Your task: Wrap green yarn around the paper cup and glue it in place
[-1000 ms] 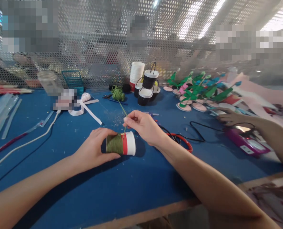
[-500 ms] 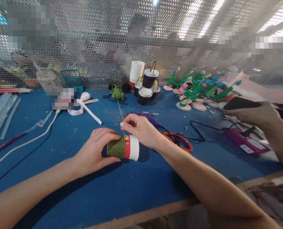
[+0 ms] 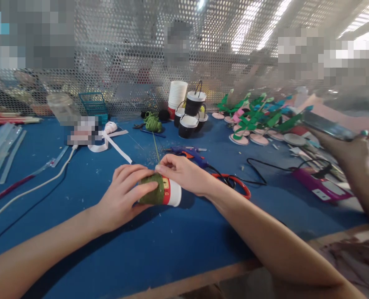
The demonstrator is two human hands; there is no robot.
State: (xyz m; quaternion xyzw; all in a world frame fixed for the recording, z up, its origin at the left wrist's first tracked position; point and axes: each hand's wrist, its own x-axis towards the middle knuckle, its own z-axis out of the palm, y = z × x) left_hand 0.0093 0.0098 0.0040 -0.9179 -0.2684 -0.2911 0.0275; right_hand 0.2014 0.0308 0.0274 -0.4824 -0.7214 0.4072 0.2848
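On its side above the blue table lies a paper cup (image 3: 173, 193), red and white at the rim end, with green yarn wound closely round the rest. My left hand (image 3: 126, 193) grips the wound part, thumb and fingers round it. My right hand (image 3: 179, 172) pinches the green yarn strand (image 3: 155, 147) at the upper side of the cup, where the winding meets the red band. From there the strand runs back to a loose green yarn ball (image 3: 153, 122). Behind my right hand lies a blue glue gun (image 3: 193, 155).
Black-covered cups with handles (image 3: 189, 126) and a stack of white cups (image 3: 177, 95) stand at the back. Green paper plants (image 3: 249, 120) fill the back right. A purple power strip (image 3: 318, 185) lies right, near another person's hand (image 3: 343, 149) with a phone. White ribbon (image 3: 117, 146) lies left.
My right hand has come down closer to the cup with the yarn. The cup has turned a little in my left hand. At right, the other person's phone has tilted.
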